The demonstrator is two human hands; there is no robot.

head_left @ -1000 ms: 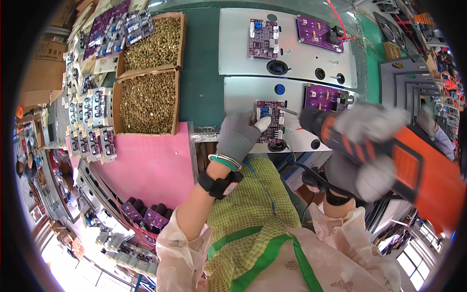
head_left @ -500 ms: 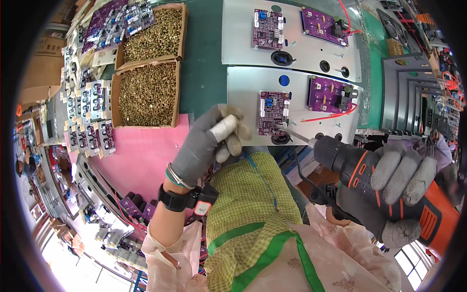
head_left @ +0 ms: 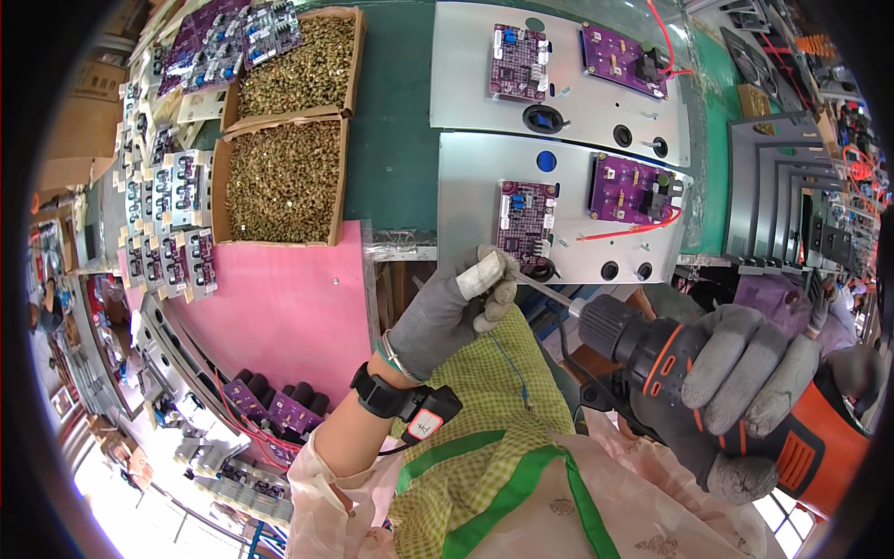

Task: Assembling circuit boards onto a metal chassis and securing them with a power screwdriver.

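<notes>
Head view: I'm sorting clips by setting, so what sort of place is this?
Most likely an electronics assembly workshop. Purple circuit boards sit on grey metal panels, cardboard boxes of screws stand on the green bench, and the gloved right hand holds an orange and black power screwdriver.

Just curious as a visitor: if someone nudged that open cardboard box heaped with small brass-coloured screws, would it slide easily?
Probably not: the cardboard box is packed with metal screws, so likely heavy. It sits low and wide, so tipping seems unlikely. Its thin walls might bow when pushed.
</notes>
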